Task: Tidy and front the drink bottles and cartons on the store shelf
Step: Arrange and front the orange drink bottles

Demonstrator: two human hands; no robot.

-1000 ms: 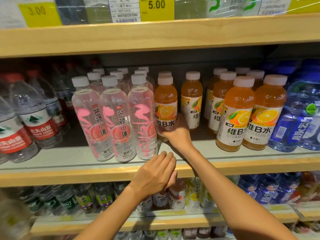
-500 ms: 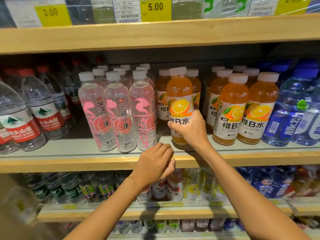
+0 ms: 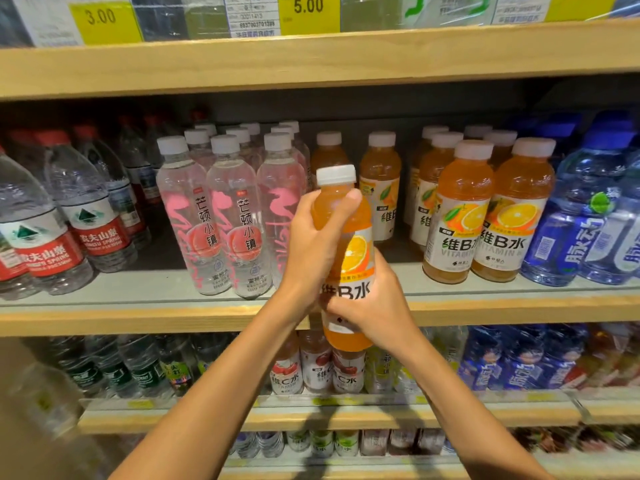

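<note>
An orange vitamin drink bottle [image 3: 349,258] with a white cap is held upright in the air, in front of the middle shelf's edge [image 3: 173,318]. My left hand [image 3: 313,244] grips its upper body, thumb near the neck. Lower down, my right hand [image 3: 372,303] grips the label part. Two more orange bottles [image 3: 381,181] stand deep on the shelf behind it. A front group of the same orange bottles [image 3: 485,216] stands to the right, at the shelf's front.
Clear pink-label bottles [image 3: 228,220] stand left of the gap, red-label water bottles [image 3: 86,216] further left, blue bottles [image 3: 588,216] at the far right. The wooden shelf above [image 3: 311,60] carries price tags. Lower shelves [image 3: 311,414] hold several more drinks.
The orange bottle has come off the shelf, forward and toward me. My left hand rose from the shelf edge and took hold of its upper part; my right hand still holds it.
</note>
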